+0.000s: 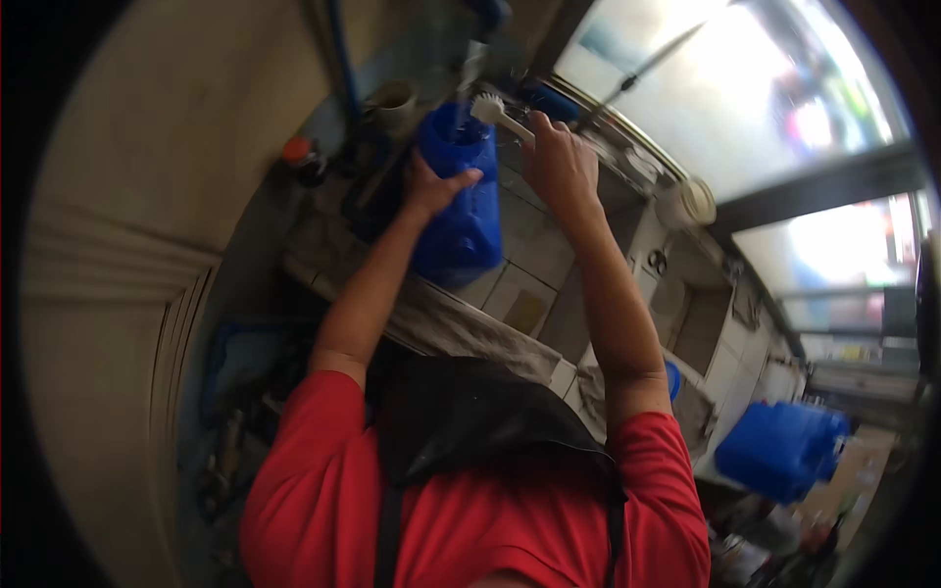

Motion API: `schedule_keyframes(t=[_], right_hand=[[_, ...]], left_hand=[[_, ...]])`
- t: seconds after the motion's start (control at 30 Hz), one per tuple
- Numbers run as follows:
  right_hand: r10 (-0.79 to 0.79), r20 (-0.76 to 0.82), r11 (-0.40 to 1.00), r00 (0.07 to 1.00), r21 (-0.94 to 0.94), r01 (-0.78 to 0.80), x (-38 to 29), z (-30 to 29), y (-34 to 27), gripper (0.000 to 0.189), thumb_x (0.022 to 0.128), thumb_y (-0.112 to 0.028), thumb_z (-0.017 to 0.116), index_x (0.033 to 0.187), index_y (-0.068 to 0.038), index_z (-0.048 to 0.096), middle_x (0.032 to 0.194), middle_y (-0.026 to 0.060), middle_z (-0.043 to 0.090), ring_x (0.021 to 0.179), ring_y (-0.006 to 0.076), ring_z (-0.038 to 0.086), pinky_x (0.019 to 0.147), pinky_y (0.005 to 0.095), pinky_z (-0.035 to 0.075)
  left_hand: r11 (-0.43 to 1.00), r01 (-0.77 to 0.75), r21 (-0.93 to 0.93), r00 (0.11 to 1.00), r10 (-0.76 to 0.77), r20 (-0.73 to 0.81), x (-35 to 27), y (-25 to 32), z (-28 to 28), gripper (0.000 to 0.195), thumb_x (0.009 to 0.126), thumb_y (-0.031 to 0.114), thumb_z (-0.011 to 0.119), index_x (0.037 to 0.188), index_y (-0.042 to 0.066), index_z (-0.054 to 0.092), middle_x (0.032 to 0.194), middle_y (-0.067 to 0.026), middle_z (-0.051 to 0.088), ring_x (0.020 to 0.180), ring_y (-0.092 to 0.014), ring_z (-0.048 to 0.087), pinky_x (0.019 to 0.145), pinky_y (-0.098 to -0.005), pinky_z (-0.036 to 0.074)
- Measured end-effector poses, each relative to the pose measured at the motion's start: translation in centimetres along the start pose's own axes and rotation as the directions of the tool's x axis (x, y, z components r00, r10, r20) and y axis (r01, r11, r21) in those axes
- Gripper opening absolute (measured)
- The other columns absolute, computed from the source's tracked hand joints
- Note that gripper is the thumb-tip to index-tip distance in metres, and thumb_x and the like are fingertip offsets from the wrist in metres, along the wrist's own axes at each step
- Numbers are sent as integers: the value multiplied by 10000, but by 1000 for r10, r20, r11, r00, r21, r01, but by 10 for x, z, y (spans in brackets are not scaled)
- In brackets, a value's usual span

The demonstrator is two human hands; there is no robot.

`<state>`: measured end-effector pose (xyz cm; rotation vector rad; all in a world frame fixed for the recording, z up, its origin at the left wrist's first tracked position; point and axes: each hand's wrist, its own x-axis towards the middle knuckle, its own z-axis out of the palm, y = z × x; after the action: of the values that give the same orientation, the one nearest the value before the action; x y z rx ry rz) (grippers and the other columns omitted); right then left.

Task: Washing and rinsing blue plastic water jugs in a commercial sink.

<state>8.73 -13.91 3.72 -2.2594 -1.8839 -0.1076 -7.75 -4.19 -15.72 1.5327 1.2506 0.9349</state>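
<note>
My left hand (pixel 435 185) grips the near side of a blue plastic container (pixel 463 228), with the thumb across its side. The container leans over a tiled sink basin (pixel 526 253), its round open mouth facing up. Water (pixel 469 73) runs from a tap (pixel 489 15) into that opening. My right hand (pixel 562 158) is closed around the handle of a white round-headed scrub brush (pixel 489 109). The bristled head is beside the container's mouth, at its upper right; whether they touch cannot be told.
A grey cloth (pixel 463 331) lies along the basin's front edge. An orange-capped bottle (pixel 298 152) and a pale cup (pixel 393 99) stand at the left. Windows rise behind a ledge holding a pale jar (pixel 685 203). Another blue container (pixel 775 448) sits on the right, past a second basin (pixel 702 316).
</note>
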Motion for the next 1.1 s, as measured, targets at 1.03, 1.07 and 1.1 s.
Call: schedule_keyframes(t=[1.03, 1.07, 1.1], right_hand=[[461, -396, 853, 794, 446, -272, -200, 109, 123, 366, 814, -319, 758, 1056, -53, 692, 1017, 135, 636, 1008, 320, 575, 907, 408, 457], [457, -282, 789, 844, 567, -238, -201, 118, 112, 354, 819, -319, 758, 1040, -49, 701, 1016, 139, 643, 1006, 317, 581, 905, 400, 460], [424, -172, 730, 889, 646, -223, -200, 120, 100, 353, 829, -329, 758, 1026, -40, 706, 999, 132, 655, 986, 294, 593, 891, 391, 465]], left_hand=[[528, -349, 774, 925, 326, 195, 5, 107, -15, 524, 997, 483, 405, 1055, 42, 683, 911, -254, 685, 861, -462, 652, 760, -541, 519], [520, -348, 781, 930, 295, 218, 6, 111, -14, 558, 998, 488, 397, 1121, 17, 670, 938, -252, 687, 887, -459, 653, 781, -529, 523], [521, -354, 777, 928, 301, 221, 9, 107, -14, 558, 998, 488, 397, 1121, 17, 670, 938, -252, 687, 887, -459, 653, 781, -529, 523]])
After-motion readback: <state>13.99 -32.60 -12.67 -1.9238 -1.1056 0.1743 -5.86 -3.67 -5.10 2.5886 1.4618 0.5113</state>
